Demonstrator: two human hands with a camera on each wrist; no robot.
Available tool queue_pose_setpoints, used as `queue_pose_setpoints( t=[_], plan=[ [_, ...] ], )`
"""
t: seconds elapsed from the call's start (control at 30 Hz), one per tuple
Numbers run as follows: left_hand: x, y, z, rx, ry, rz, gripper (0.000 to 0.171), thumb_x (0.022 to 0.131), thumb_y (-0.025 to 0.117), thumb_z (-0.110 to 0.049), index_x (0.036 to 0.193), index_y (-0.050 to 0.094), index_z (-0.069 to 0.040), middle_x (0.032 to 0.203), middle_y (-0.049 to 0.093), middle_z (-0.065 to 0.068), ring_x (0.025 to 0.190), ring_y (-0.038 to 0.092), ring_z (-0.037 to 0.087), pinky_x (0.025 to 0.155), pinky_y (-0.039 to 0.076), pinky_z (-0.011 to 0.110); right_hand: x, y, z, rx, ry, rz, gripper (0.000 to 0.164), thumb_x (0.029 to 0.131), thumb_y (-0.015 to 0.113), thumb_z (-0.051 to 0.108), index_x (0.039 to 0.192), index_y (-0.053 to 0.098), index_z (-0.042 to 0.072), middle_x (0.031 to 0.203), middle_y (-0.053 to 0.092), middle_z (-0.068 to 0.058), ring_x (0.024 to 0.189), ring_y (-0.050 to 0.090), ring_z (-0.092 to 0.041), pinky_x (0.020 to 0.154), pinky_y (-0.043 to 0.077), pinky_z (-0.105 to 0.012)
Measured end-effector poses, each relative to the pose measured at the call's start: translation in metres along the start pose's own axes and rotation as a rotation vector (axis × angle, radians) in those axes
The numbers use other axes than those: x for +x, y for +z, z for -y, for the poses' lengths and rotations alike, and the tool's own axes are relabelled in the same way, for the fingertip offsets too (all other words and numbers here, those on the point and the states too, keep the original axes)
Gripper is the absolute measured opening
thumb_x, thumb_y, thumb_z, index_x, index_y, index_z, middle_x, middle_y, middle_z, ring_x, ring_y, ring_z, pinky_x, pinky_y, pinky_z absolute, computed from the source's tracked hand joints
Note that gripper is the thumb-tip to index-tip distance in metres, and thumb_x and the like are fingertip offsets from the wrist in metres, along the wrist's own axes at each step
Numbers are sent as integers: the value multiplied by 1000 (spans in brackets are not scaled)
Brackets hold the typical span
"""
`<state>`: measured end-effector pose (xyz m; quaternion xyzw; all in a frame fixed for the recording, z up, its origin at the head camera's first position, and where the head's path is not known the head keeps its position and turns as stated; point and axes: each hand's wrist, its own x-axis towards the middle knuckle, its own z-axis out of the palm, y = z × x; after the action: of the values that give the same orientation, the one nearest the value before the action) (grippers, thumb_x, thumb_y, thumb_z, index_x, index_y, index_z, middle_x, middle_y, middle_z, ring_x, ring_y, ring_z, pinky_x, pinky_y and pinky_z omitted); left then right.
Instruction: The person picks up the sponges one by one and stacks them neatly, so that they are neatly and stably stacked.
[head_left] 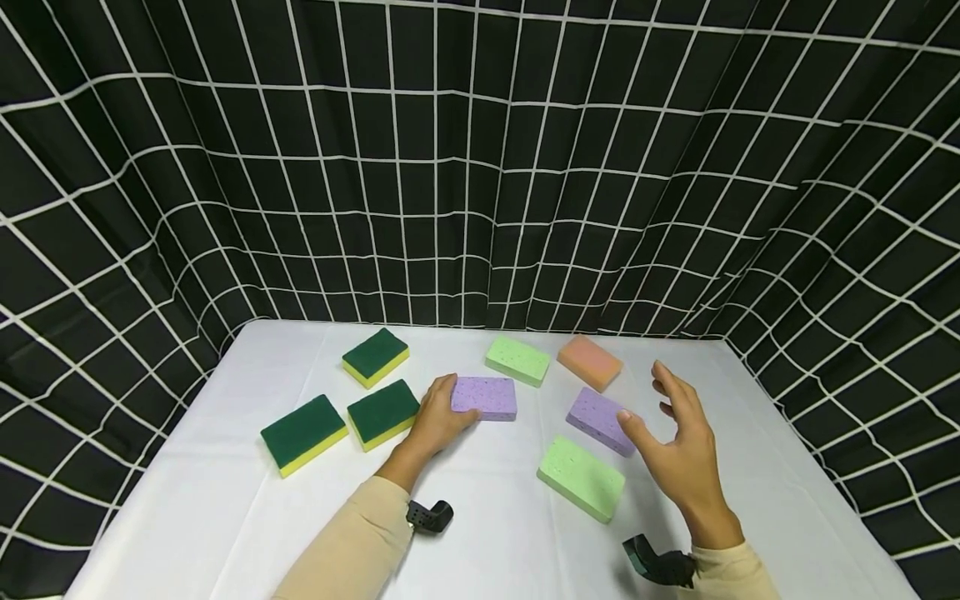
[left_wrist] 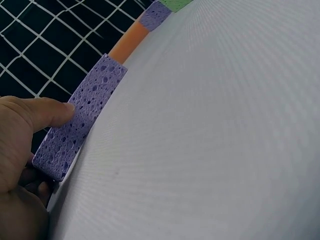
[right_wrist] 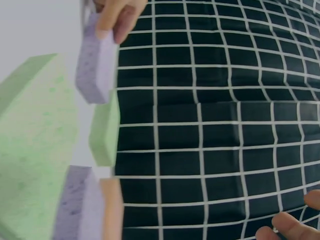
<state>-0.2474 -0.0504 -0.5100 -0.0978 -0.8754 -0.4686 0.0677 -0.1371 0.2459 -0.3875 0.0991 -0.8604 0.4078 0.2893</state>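
Two beige sleeves (head_left: 352, 542) reach in from the near side of the white worktop (head_left: 495, 517), a small black device (head_left: 431, 517) at each wrist. The left hand (head_left: 435, 417) pinches a purple sponge (head_left: 487, 398) at its left end, its grip closed snugly with the thumb along the near side. That sponge is around the middle of the worktop's width, somewhat toward the far edge. The right hand (head_left: 678, 450) hangs toward the right edge, its grip wide, thumb and fingers well parted with nothing between them, near a second purple sponge (head_left: 596, 419). On the near-edge side of that one lies a light green sponge (head_left: 581, 479). Close to the far edge are another light green sponge (head_left: 517, 360) and, just right of it, an orange sponge (head_left: 590, 361). Toward the left edge lie three yellow sponges with dark green tops (head_left: 303, 429), one just beside the left hand. Black cloth with white grid lines (head_left: 450, 192) hangs beyond the far edge.
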Motion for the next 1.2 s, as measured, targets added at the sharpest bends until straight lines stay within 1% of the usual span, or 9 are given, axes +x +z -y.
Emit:
queue_pose_setpoints(
  t=[0.3, 0.5, 0.57, 0.67, 0.73, 0.8, 0.9, 1.07, 1.2],
  plan=[
    [-1, 1, 2, 6, -1, 0, 77, 79, 80, -19, 137, 41, 13, 137, 44, 25, 126, 42, 39, 106, 32, 46, -22, 6, -20, -13, 68, 74, 79, 80, 77, 8, 149, 39, 12, 140, 45, -9, 123, 43, -24, 92, 34, -16],
    [-2, 2, 2, 9, -5, 3, 77, 79, 80, -18, 137, 41, 13, 137, 43, 26, 126, 42, 40, 106, 31, 47, -36, 13, -32, -12, 99, 178, 82, 81, 78, 15, 151, 33, 11, 141, 44, -12, 123, 42, -29, 91, 31, -13],
    [-1, 2, 2, 16, -8, 6, 77, 79, 80, -18, 137, 41, 13, 137, 43, 26, 127, 42, 39, 106, 31, 46, -41, 15, -36, -9, 116, 232, 83, 82, 77, 18, 151, 32, 11, 141, 43, -14, 124, 42, -30, 95, 35, -19],
    [-1, 2, 2, 23, -8, 9, 77, 79, 79, -19, 138, 41, 12, 138, 43, 25, 127, 41, 39, 107, 31, 46, -48, 17, -40, -10, 155, 316, 83, 83, 77, 25, 151, 31, 9, 144, 40, -17, 125, 42, -37, 99, 39, -40],
    [-2, 2, 2, 21, -1, 7, 76, 79, 79, -18, 137, 41, 13, 138, 43, 25, 127, 41, 40, 106, 31, 46, -51, 18, -43, -25, 193, 365, 84, 84, 76, 31, 151, 30, 9, 147, 37, -16, 125, 42, -42, 95, 38, -56],
    [-2, 2, 1, 20, 4, 4, 76, 79, 79, -18, 137, 41, 13, 138, 43, 25, 128, 40, 40, 107, 31, 46, -54, 19, -46, -40, 220, 400, 87, 83, 76, 36, 151, 30, 8, 148, 35, -16, 124, 42, -46, 93, 37, -64],
    [-2, 1, 0, 20, 7, 2, 76, 79, 79, -18, 137, 41, 13, 138, 43, 25, 127, 41, 40, 106, 31, 46, -57, 20, -49, -70, 253, 437, 89, 82, 75, 41, 151, 30, 8, 149, 33, -16, 123, 42, -48, 92, 36, -66],
    [-1, 0, -1, 16, 4, 7, 76, 79, 79, -17, 137, 41, 13, 138, 43, 25, 128, 41, 39, 107, 31, 46, -61, 22, -55, -102, 249, 465, 91, 78, 79, 44, 148, 35, 7, 146, 38, -18, 123, 44, -47, 93, 37, -64],
    [-1, -1, -2, 17, 6, 5, 76, 79, 79, -17, 138, 41, 13, 138, 43, 25, 128, 41, 39, 107, 31, 46, -62, 24, -60, -142, 239, 500, 95, 73, 81, 48, 146, 39, 5, 143, 41, -22, 127, 40, -46, 95, 35, -64]
  ],
)
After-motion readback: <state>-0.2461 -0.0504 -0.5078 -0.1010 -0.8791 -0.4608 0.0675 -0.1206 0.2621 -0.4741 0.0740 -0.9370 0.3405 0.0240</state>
